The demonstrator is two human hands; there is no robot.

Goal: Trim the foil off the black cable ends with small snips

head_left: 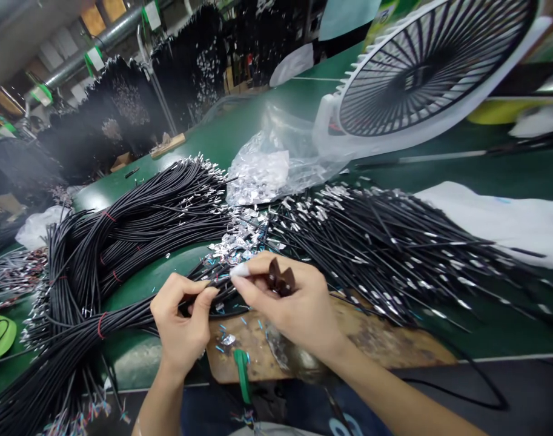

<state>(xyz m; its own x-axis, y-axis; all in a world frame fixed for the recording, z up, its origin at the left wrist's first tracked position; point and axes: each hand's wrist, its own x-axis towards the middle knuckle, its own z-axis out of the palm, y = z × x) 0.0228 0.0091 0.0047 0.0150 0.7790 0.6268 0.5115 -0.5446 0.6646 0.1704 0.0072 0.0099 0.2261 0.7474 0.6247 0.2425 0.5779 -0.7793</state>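
Left fingers [206, 301] pinch black cable [220, 280]; right fingers [254, 295] hold brown object [282, 280]; cable bundles [167, 203] on green table [298, 98].

A white fingertip cover [240, 270], cot or tape, caps a finger of the right hand [292, 303]. Both forearms [371, 378] are bare. At six o'clock lies a dark navy garment [200, 407], with curved pale-blue marking [354, 426] between five and six.

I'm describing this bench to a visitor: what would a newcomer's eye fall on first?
Probably the white fan at upper right. Next, the black cables heaped left and right on the green table. Then, at lower centre, the left hand and right hand nearly meet, the right holding a dark brown object.
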